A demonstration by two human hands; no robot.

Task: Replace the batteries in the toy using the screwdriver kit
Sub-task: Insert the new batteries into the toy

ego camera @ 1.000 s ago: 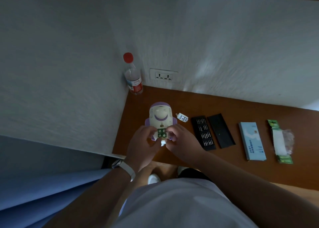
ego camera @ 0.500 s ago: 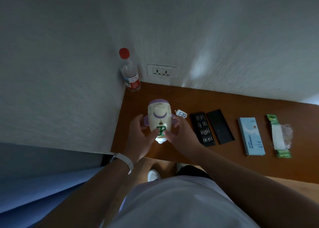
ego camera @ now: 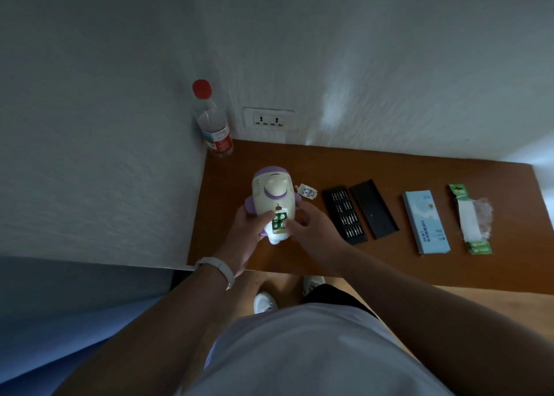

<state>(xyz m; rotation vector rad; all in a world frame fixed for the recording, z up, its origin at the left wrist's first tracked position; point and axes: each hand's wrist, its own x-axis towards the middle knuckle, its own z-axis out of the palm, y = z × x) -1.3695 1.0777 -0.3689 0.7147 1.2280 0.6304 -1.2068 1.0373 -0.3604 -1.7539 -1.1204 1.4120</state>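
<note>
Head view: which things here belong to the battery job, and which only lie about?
Job: toy, green batteries in its open compartment, bit tray, tray lid, green battery pack.
Lying about: water bottle, wall socket, small key fob, blue box.

Left hand (ego camera: 247, 236): grips toy (ego camera: 274, 198) from its left, thumb on front.
Right hand (ego camera: 310, 230): thumb and fingers (ego camera: 292, 227) pinch its right side.
</note>
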